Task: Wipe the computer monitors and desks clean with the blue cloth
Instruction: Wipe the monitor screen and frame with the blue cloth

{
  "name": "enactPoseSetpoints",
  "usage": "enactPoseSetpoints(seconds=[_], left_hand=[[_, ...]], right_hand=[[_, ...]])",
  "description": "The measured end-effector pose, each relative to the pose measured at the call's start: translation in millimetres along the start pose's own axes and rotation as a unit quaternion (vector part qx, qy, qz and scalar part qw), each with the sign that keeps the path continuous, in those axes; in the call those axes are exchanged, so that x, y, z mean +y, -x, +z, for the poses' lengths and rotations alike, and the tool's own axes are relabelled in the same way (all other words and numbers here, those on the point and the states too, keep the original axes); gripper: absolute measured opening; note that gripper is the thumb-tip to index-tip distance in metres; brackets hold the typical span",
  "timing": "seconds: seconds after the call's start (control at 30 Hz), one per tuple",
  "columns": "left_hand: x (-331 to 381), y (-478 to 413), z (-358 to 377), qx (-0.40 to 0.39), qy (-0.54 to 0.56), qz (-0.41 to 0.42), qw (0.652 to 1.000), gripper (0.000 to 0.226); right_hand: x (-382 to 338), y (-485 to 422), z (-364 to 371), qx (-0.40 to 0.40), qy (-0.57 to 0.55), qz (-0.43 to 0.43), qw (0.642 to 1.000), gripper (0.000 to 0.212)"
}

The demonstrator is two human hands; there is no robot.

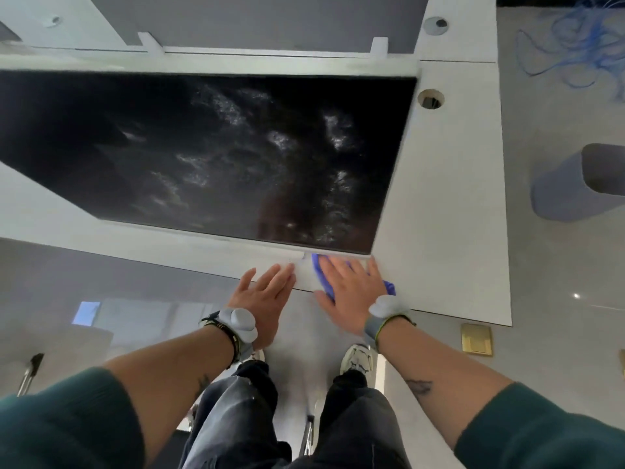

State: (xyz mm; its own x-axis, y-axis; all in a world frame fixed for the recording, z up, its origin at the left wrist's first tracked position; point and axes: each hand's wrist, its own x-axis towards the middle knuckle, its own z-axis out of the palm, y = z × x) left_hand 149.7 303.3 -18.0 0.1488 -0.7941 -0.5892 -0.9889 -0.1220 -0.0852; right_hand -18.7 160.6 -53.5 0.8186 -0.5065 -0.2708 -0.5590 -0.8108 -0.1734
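Blue cloth [319,274] on the desk [439,231], under your right hand [348,292].
Your straight fingers [340,274] press it flat, tips just short of the monitor [203,147]'s lower edge; your left hand [267,292] rests beside, fingers straight, holding nothing.

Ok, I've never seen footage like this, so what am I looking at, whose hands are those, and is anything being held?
There is no machine here. One camera, worn on a person's head, looks down at their own two arms. The left hand lies flat on the edge of a white desk. The right hand presses a blue cloth onto the desk with straight fingers, just below a monitor whose dark screen shows smudges. Nothing is gripped. A grey device is strapped at each wrist; I cannot tell what it does. On the floor to the right are a grey bin and loose blue cables.
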Motion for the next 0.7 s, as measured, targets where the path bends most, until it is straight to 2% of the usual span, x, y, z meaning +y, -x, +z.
enactPoseSetpoints(seconds=[0.07,0.2,0.33,0.4,0.53,0.63,0.7], left_hand=[[-18,9,8,0.005,0.009,-0.005,1.0,0.086],[-53,16,25,0.012,0.02,0.014,1.0,0.089],[-102,19,41,0.026,0.009,0.049,0.998,0.092],[-139,25,57,0.042,0.005,0.071,0.997,0.094],[-205,41,81,0.046,0.012,0.09,0.995,0.095],[-262,61,95,0.028,0.004,0.085,0.996,0.094],[-309,78,106,0.002,0.006,0.05,0.999,0.095]], right_hand=[[-18,-1,1,0.023,-0.022,0.053,0.998,0.064],[-71,-2,19,-0.012,-0.015,0.01,1.0,0.078],[-108,-5,25,0.008,0.009,0.135,0.991,0.087],[-157,-15,27,0.012,0.011,0.175,0.984,0.085],[-261,-62,26,-0.022,-0.059,0.228,0.972,0.08],[-327,-108,22,-0.004,-0.075,0.186,0.98,0.078],[-375,-139,15,-0.022,-0.086,0.113,0.99,0.077]])
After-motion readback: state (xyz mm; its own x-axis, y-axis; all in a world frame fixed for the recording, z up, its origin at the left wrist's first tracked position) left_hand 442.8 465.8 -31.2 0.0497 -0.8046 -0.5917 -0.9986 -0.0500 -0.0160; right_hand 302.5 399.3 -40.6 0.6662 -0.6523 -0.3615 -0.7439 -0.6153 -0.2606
